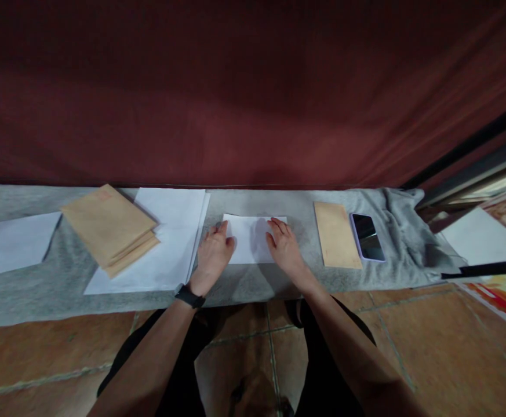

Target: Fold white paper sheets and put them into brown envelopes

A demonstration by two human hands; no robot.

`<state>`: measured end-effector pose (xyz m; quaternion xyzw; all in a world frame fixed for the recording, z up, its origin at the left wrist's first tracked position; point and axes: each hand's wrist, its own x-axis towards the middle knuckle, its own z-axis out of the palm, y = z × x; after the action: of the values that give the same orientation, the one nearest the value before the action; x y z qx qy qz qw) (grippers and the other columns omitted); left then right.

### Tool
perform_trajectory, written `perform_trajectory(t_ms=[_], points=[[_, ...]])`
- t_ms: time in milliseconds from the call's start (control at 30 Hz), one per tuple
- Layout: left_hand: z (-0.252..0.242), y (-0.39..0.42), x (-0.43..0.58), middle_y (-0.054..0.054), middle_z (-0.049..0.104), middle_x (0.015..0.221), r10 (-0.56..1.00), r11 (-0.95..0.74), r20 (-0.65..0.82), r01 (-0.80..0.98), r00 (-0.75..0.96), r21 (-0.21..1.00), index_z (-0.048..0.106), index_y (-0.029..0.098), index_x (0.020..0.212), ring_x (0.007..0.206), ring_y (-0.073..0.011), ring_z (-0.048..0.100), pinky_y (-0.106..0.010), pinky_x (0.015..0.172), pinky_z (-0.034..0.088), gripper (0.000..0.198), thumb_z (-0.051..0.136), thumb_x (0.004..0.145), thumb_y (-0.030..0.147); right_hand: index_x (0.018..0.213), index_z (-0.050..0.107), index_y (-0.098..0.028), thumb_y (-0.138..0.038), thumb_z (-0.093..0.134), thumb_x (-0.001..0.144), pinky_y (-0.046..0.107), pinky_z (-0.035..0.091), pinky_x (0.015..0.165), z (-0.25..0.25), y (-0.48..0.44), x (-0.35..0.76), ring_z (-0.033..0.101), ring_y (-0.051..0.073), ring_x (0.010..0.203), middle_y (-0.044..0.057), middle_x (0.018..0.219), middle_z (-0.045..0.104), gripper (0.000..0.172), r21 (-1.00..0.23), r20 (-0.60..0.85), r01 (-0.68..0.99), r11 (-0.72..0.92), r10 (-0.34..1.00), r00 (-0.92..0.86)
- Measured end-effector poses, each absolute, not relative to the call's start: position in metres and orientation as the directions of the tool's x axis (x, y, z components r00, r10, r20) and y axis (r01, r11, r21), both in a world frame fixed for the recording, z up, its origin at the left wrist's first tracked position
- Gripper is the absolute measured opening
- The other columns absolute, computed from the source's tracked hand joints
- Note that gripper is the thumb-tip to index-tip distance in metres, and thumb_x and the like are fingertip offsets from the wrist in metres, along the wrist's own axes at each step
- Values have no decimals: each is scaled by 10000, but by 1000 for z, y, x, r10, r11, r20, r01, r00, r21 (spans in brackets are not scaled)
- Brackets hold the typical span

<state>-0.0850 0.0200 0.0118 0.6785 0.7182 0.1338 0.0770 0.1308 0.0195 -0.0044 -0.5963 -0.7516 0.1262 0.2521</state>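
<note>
A white sheet of paper [250, 246], which looks folded, lies flat on the grey cloth in front of me. My left hand [215, 248] rests on its left edge, fingers stretched out. On the sheet's upper right part lies my right hand [284, 246], its fingers spread and lightly bent. Neither hand grips anything. Left of the sheet is a stack of white paper [172, 237], with several brown envelopes [109, 223] lying askew over its left side. To the right, a single brown envelope [337, 234] lies flat beside a phone [368, 237].
Grey cloth [296, 202] covers the narrow surface and bunches up at its right end. Another white paper [13, 240] lies at the far left. A dark red curtain [253, 116] hangs along the back edge. Tiled floor [253, 370] shows below the front edge.
</note>
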Motion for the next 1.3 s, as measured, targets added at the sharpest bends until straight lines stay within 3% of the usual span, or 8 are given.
perform_trajectory(t_ms=[133, 233, 367, 633, 800, 1100, 1300], points=[[14, 17, -66, -218, 522, 1552, 980, -99, 195, 949, 41, 300, 564, 126, 1473, 1430, -387, 505, -546, 1175, 408, 518, 438, 1004, 306, 1508, 545, -126, -254, 360, 1065, 455, 318, 1259, -9, 17, 112, 399, 267, 1525, 141, 1615, 487, 497, -480, 163, 832, 278, 960, -227], [0, 18, -47, -165, 411, 1661, 958, -284, 137, 885, 250, 368, 489, 127, 1538, 1567, -332, 326, -529, 1271, 282, 555, 349, 1063, 377, 1563, 475, -109, -215, 329, 1057, 475, 279, 1283, -16, 14, 106, 357, 266, 1555, 141, 1651, 438, 537, -448, 131, 845, 293, 956, -263], [-18, 20, -33, -165, 383, 1674, 953, -300, 71, 881, 295, 365, 392, 117, 1602, 1596, -301, 265, -525, 1300, 212, 641, 308, 1077, 474, 1611, 403, -128, -145, 339, 1023, 515, 234, 1294, -25, 9, 105, 313, 281, 1579, 137, 1680, 379, 591, -373, 127, 870, 322, 947, -296], [-22, 18, -39, -150, 293, 1710, 966, -260, 61, 942, 253, 213, 309, 90, 1637, 1617, -262, 193, -462, 1322, 137, 690, 277, 1083, 500, 1602, 417, -116, -284, 351, 1083, 519, 236, 1287, -31, 8, 115, 325, 304, 1572, 149, 1691, 342, 549, -266, 159, 923, 280, 957, -245], [-25, 18, -48, -165, 250, 1718, 977, -210, 57, 968, 204, 135, 275, 66, 1645, 1619, -278, 183, -475, 1320, 125, 707, 285, 1084, 497, 1609, 404, -115, -435, 373, 1102, 520, 249, 1275, -37, 7, 127, 363, 324, 1550, 157, 1682, 358, 600, -218, 216, 941, 259, 953, -212], [-26, 16, -56, -233, 283, 1694, 992, -102, 89, 981, 89, 164, 325, -2, 1610, 1601, -341, 238, -517, 1301, 177, 736, 348, 1065, 492, 1622, 378, -133, -454, 389, 1097, 514, 247, 1262, -41, 6, 145, 369, 320, 1540, 154, 1678, 377, 615, -209, 222, 959, 191, 964, -144], [-15, 17, -66, -264, 395, 1639, 994, -27, 109, 981, 6, 193, 402, -20, 1566, 1511, -393, 402, -522, 1218, 335, 686, 412, 1035, 414, 1619, 370, -96, -465, 338, 1102, 561, 239, 1248, -40, 7, 152, 365, 355, 1535, 182, 1680, 360, 636, -191, 186, 970, 151, 976, -116]])
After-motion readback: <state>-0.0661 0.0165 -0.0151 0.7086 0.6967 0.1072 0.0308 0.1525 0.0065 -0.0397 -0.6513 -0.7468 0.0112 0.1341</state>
